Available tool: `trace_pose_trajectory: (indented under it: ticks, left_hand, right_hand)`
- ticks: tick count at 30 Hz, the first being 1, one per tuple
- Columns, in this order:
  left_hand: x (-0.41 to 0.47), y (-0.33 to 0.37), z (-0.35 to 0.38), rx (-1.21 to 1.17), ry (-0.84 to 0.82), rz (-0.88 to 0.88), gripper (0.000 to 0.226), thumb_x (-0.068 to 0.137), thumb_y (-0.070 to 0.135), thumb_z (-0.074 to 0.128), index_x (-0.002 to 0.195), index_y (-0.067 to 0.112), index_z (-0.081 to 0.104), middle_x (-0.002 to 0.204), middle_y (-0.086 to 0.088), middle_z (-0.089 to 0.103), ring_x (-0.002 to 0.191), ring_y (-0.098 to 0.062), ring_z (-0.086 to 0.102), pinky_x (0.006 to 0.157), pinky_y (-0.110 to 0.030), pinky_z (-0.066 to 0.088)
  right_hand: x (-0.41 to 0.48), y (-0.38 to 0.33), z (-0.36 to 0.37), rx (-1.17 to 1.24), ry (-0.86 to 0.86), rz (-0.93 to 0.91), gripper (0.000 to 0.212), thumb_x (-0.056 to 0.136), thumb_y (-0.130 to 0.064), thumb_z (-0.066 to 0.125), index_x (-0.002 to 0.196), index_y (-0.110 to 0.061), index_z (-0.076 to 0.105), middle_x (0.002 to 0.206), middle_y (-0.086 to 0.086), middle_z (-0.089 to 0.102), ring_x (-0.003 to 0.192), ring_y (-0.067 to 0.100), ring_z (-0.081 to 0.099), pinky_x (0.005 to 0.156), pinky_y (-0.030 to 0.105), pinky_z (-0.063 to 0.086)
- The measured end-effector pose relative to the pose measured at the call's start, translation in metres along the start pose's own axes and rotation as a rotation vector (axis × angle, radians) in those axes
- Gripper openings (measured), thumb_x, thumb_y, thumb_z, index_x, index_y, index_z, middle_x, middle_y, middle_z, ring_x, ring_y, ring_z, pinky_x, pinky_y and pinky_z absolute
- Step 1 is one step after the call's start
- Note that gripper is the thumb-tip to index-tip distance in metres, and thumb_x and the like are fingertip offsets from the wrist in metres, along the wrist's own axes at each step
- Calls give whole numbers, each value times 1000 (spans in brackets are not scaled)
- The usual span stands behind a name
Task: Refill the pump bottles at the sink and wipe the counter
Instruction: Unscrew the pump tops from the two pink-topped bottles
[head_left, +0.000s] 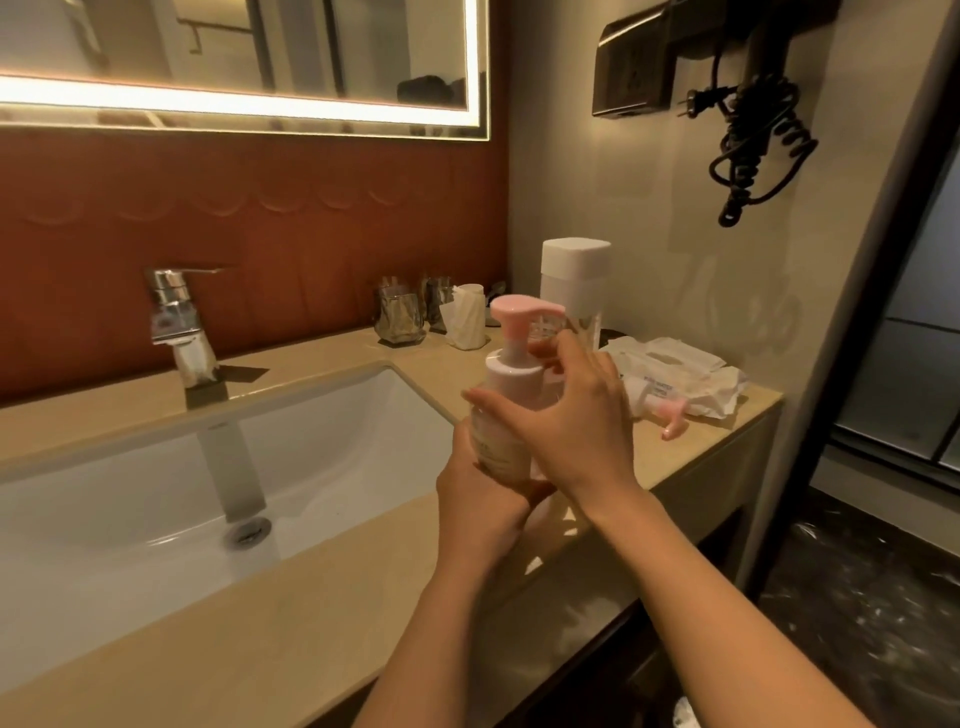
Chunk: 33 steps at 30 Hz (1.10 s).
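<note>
Hotel-style bathroom vanity: a beige counter (311, 597) around a white undermount sink (156, 493), with a chrome faucet (179, 327) and a lit mirror (234, 52) on the wall behind. The pump bottle (501, 379), pink pump head fitted and upright, is held in the air above the counter edge, just right of the sink. The left hand (483, 499) grips its lower body from beneath; the right hand (576, 431) wraps its shoulder and collar, thumb across the front, fingers round the back, apparently to twist the pump. Beyond the right hand stand a tall clear container (574, 270) with a white lid and wrapped glasses (400, 317); to that hand's right a second pump bottle (670, 418) lies on its side against wipe packs (670, 364). Risks, as judged: the bottle is carried by grip alone, so a wet or soapy surface could let it slip onto the counter or into the sink; a tilt once the collar loosens could spill liquid on the counter; an elbow swung right could knock over the tall container.
</note>
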<state>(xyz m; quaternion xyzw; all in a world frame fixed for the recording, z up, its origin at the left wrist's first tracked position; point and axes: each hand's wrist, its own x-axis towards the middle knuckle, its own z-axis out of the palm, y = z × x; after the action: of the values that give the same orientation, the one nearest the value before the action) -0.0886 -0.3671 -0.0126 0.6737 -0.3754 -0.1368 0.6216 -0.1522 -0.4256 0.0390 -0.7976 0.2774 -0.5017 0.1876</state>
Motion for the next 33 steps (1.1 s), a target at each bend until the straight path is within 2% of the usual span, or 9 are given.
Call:
trace_pose_trajectory:
  ticks: [5, 8, 11, 17, 22, 25, 28, 30, 33]
  left_hand:
    - [-2, -2, -3, 80, 29, 6, 67, 65, 35, 82, 115, 37, 37, 89, 21, 52, 80, 1, 52, 65, -10, 42]
    - [-1, -5, -4, 98, 35, 20, 63, 64, 34, 82, 110, 35, 40, 90, 18, 55, 82, -3, 56, 66, -15, 46]
    - [-1, -7, -4, 80, 35, 20, 61, 62, 31, 83, 107, 36, 42, 90, 17, 57, 82, -3, 57, 69, -21, 51]
    - [-2, -4, -5, 64, 12, 38, 66, 58, 42, 84, 105, 41, 38, 90, 22, 53, 83, 2, 54, 65, -11, 42]
    - [-2, -6, -4, 79, 20, 48, 71, 57, 46, 84, 108, 42, 36, 95, 22, 52, 89, -1, 54, 72, -14, 44]
    - [-2, -5, -4, 69, 32, 47, 68, 57, 45, 85, 103, 46, 34, 92, 24, 52, 85, 2, 53, 71, -14, 44]
    - [-2, -5, -4, 53, 24, 28, 69, 59, 40, 84, 108, 44, 35, 93, 22, 53, 86, 1, 53, 73, -14, 46]
    - [-1, -6, -3, 66, 25, 25, 68, 60, 39, 83, 110, 41, 37, 94, 19, 56, 88, -2, 56, 75, -19, 50]
    - [-1, -7, -3, 77, 28, 34, 65, 61, 36, 84, 107, 39, 38, 91, 20, 54, 82, 1, 54, 67, -14, 46]
  right_hand:
    - [7, -10, 7, -110, 73, 17, 65, 60, -80, 59, 94, -25, 51, 101, -5, 56, 96, 11, 43, 88, 39, 44]
    - [10, -12, 8, -87, 70, 80, 53, 63, -66, 71, 91, -30, 45, 96, -12, 46, 96, 7, 34, 92, 39, 39]
    - [8, -11, 8, 48, 75, 110, 47, 65, -53, 77, 94, -31, 47, 95, -15, 47, 97, 8, 39, 92, 39, 42]
    - [11, -3, 0, 263, -89, 146, 46, 65, -45, 79, 102, -32, 55, 109, -9, 61, 99, 9, 56, 77, 21, 49]
    - [14, 4, -5, 510, -285, 170, 36, 77, -22, 73, 100, -40, 53, 99, -25, 58, 89, -8, 55, 62, 2, 44]
    - [13, -1, 1, 468, -295, 176, 38, 79, -27, 72, 111, -30, 52, 110, -11, 58, 103, 9, 56, 73, 13, 48]
    - [12, -6, 11, 247, -174, 175, 69, 66, -52, 76, 122, -25, 46, 125, -3, 49, 117, 18, 45, 91, 35, 47]
    - [12, -9, 14, 228, -57, 206, 74, 60, -54, 79, 119, -26, 44, 123, -3, 50, 116, 17, 45, 93, 35, 46]
    - [9, -7, 16, 317, 11, 260, 64, 61, -48, 81, 109, -26, 44, 114, -6, 54, 106, 14, 52, 85, 27, 48]
